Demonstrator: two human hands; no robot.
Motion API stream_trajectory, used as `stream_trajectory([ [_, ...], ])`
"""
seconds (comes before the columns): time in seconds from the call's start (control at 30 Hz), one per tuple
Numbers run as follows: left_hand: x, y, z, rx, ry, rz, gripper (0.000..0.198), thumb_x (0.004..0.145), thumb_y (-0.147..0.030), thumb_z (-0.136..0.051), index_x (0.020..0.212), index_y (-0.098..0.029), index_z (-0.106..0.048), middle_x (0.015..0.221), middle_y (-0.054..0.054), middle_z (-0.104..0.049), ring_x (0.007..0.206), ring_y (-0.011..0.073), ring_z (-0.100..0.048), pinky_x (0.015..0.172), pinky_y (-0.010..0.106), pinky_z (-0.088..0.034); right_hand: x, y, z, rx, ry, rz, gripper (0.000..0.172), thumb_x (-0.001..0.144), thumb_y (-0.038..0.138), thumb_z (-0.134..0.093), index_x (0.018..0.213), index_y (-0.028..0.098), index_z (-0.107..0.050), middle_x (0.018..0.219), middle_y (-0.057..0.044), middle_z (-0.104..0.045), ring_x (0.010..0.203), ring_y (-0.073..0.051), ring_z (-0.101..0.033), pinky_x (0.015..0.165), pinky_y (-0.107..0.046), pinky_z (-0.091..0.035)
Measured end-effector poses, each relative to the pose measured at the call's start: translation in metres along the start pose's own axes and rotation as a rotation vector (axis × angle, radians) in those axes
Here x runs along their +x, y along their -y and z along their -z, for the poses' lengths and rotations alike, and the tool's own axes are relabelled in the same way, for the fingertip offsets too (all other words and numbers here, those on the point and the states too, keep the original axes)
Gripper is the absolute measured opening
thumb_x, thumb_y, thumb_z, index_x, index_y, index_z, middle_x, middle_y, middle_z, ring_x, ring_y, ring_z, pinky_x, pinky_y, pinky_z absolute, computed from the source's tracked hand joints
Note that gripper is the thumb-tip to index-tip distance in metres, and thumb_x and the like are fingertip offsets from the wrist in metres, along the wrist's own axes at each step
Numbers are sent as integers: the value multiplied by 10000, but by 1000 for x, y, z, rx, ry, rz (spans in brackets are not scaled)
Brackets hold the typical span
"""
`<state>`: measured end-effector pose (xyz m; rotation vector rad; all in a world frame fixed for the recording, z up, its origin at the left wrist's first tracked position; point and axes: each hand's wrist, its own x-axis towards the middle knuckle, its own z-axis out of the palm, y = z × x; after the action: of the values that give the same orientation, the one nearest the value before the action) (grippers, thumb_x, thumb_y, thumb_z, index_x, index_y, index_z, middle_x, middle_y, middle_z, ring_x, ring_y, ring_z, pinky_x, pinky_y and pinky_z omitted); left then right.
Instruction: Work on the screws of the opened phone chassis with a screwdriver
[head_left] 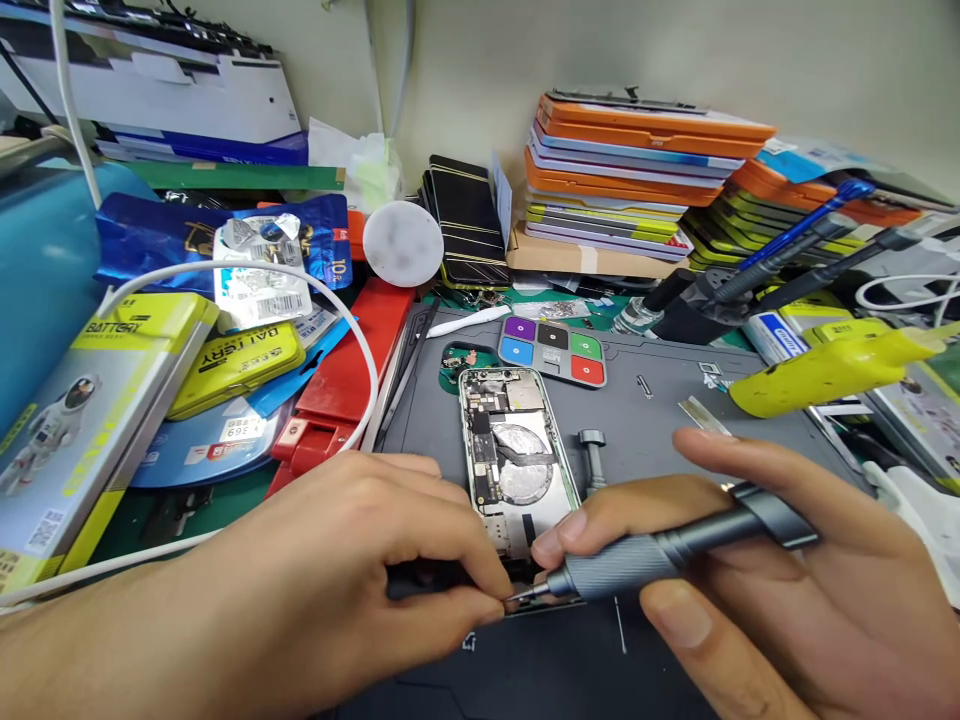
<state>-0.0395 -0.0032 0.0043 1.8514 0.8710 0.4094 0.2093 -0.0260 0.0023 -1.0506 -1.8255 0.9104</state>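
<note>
An opened smartphone [525, 465] lies on the dark grey work mat, its inner boards and a round silver coil showing. In my right hand [795, 560] is a grey precision screwdriver [630, 570], tilted, with its tip pointing left at the phone's lower end. My left hand [390, 560] pinches thumb and forefinger together right at that tip; whatever is between them is too small or hidden to make out. Both hands cover part of the phone's lower edge. A second grey screwdriver [592, 458] rests just right of the phone.
Behind the phone lies a coloured screw tray [553, 350]. A yellow bottle [817, 375] and a tool holder [701, 305] stand to the right. Yellow battery boxes [236, 368], a red tool [337, 390] and a white cable [371, 370] crowd the left. Stacked orange cases [637, 130] line the back.
</note>
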Motion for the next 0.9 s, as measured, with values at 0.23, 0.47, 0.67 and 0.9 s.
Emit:
stream_trajectory([
  [0.23,2,-3,2,-62,25,12,71,978,-249,-699,955,-261,-765,950,-125,-744,897,-10,-663,800,71,-463,5,3,-3,32,-66,-166,595,812,618,-661,1284,256,-635,1058,-109,-718,1160,-205,-701,971,-332,-667],
  [0.47,0,-1,4,-16,39,-138,119,1048,-270,-624,1036,-231,-736,1024,-115,-751,956,-20,-656,881,52,-442,8,4,-2,90,-67,-264,651,788,662,-660,1295,255,-630,1027,-119,-703,1151,-213,-694,981,-354,-663],
  [0.67,-2,-1,4,-24,31,-172,104,1046,-252,-629,1040,-220,-727,1029,-107,-748,963,-32,-667,897,22,-435,-1,5,4,197,-61,-410,684,849,533,-645,1460,276,-476,1007,-115,-699,1021,-194,-730,859,-300,-681],
  [0.9,-4,1,5,-122,85,-228,132,1046,-193,-618,1116,-184,-730,1109,-78,-752,1053,-24,-671,964,29,-457,8,12,1,424,53,-554,533,920,406,-559,1371,394,-275,917,4,-680,810,-118,-743,721,-212,-666],
])
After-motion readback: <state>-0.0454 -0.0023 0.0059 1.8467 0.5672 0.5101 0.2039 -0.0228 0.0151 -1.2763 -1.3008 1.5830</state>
